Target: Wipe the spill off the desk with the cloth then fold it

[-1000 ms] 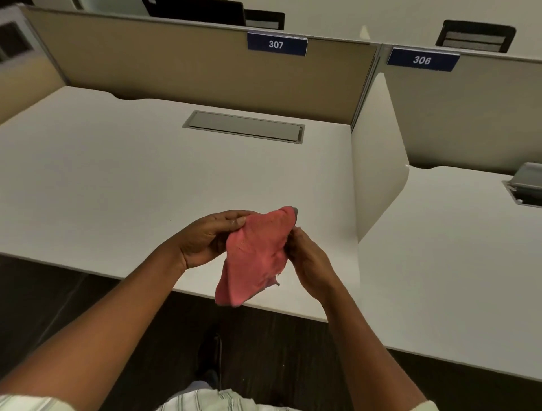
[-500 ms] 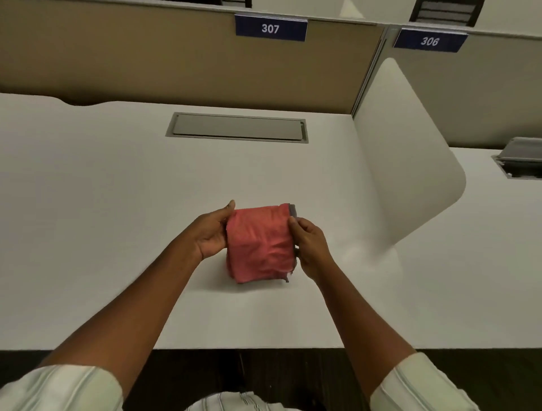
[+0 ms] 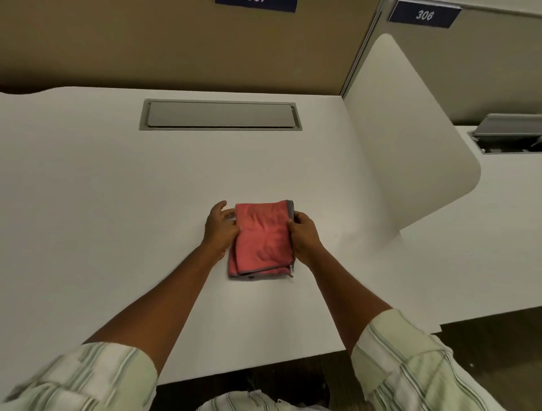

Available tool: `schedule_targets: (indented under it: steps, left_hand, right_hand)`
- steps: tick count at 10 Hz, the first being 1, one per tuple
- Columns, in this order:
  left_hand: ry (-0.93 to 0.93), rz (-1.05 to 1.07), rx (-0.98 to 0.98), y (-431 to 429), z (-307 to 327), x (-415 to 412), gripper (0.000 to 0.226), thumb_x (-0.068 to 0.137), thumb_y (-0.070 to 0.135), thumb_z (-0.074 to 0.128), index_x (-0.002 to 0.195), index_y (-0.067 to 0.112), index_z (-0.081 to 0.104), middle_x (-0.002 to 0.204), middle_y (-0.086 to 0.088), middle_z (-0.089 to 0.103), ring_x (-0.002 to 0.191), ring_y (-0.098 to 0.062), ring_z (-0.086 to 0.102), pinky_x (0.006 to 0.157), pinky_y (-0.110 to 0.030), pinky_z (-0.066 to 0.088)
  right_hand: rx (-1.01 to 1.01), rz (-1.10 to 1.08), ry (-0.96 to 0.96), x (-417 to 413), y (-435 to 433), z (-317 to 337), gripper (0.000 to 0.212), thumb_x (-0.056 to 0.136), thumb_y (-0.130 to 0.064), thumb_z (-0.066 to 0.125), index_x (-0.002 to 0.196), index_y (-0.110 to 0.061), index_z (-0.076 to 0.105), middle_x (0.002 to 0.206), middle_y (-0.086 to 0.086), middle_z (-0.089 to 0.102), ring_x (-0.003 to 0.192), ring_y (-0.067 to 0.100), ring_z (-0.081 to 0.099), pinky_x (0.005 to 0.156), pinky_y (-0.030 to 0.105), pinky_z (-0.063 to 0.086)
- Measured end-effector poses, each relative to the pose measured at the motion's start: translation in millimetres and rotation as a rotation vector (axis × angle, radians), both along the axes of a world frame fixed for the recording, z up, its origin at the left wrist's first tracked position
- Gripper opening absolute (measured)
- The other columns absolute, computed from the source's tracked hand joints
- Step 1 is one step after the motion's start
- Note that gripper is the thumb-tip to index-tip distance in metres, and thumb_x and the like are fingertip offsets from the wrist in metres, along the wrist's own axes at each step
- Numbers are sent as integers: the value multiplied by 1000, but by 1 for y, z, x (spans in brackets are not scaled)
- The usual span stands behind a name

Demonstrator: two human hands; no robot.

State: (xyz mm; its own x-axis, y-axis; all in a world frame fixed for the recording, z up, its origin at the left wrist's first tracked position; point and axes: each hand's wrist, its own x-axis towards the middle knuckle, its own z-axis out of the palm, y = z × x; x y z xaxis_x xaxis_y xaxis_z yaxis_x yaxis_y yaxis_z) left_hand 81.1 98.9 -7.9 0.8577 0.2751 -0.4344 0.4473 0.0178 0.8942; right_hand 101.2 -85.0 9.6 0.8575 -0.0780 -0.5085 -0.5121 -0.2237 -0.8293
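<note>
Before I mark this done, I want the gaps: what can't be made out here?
- Head view: desk under the folded cloth is covered, so leftover spill there is unseen.
- Left hand and right hand hide the cloth's side edges.
- Blue sign is cut off by the top edge.

Both arms are stretched forward and converge toward the middle, the forearms bare and the striped sleeves pushed up near the elbows. The left hand (image 3: 220, 228) is set palm inward, its thumb raised and its fingers (image 3: 231, 213) laid against the left edge of the cloth (image 3: 262, 239). The right hand (image 3: 303, 234) is curled, its fingertips (image 3: 291, 223) pressed onto the cloth's right edge. Whether the edges are pinched or only touched cannot be told.
</note>
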Motion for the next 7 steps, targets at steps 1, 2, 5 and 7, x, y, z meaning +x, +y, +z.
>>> schedule_targets:
  steps: [1,2,5,7]
  left_hand:
    - [-32,-58,133,-1,-8,-2,72,82,-10,62,144,10,29,135,-12,49,108,-21,55,84,-29,48]
    - [-59,-74,346,-6,-15,-11,62,84,-6,61,140,5,36,130,-15,50,101,-20,54,82,-26,44]
    - [24,141,588,-38,-24,-50,34,86,11,66,112,-7,54,110,-26,58,98,-38,56,86,-41,46]
    - [-137,221,722,-54,-16,-64,24,86,1,63,107,-7,55,107,-27,54,99,-39,52,84,-44,46]
  right_hand:
    - [-133,90,-43,0,1,-1,31,90,2,36,110,-6,58,100,5,60,92,23,58,82,35,53]
    - [-400,192,-80,-2,1,-2,20,90,2,37,102,-3,52,103,13,53,93,28,52,71,25,44]
    - [-614,187,-221,-49,-9,-8,40,95,-8,38,135,-7,44,130,10,48,123,28,43,102,42,42]
    - [-688,336,-299,-58,-41,-13,30,97,-15,48,125,-5,55,124,13,57,117,30,50,97,41,46]
